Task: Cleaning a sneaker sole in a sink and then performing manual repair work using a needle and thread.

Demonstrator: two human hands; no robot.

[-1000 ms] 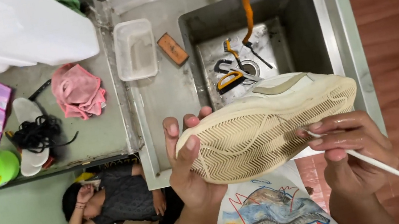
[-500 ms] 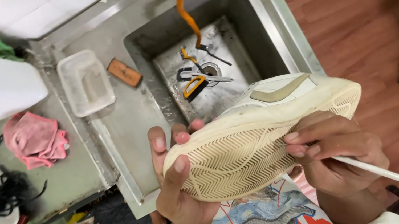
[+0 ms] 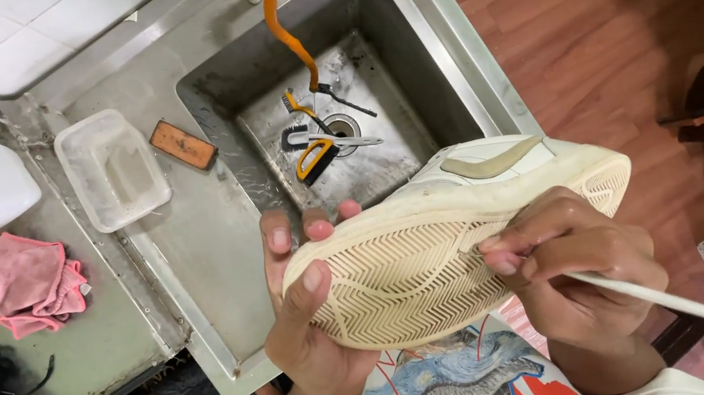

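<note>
The cream-white low-top sneaker with a ribbed rubber sole (image 3: 465,245) is being held sole-up in the air, just in front of the stainless steel sink (image 3: 403,46) and above the person's printed shirt. The left hand (image 3: 312,328) is cupping the heel end, its grip closed around the shoe, thumb lying across the tread and fingertips curling over the far edge. The right hand (image 3: 574,270) is pinching a thin white stick-like tool (image 3: 665,299), its grip shut on it like a pen, the tip pressing into the grooves mid-sole. This looks like the groove-picking stage; working along the tread would call for small, steady strokes while the left hand is keeping the shoe from rocking. Down in the basin, small brushes (image 3: 314,142) are lying by the drain under an orange hose (image 3: 288,32). On the steel counter (image 3: 188,244) a clear plastic tub (image 3: 111,168), a brown block (image 3: 183,145) and a pink cloth (image 3: 23,281) are sitting apart.
</note>
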